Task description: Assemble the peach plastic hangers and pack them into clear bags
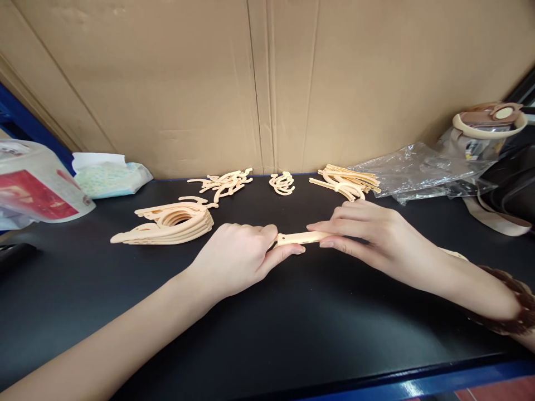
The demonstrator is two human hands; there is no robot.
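Observation:
Over the middle of the black table, a cream plastic folding-hanger piece (298, 238) runs level between my two hands. A small hole shows near its left end. My left hand (236, 259) is closed with curled fingers and thumb on that end. The fingers and thumb of my right hand (376, 231) pinch the other end, hiding its tip. To the left of my left hand lies a neat stack of cream folded hangers (184, 231). Beyond my right hand is a pile of long cream hanger arms (349, 181).
At the back are loose cream hooked pieces (228, 182) and small curved hooks (282, 182). Clear plastic bags (422, 170) and a bottle (485, 136) stand right; a tissue pack (112, 178) and wrapped roll (42, 184) left. Cardboard (188, 83) walls the back. Another cream piece (455, 254) is partly behind my right wrist.

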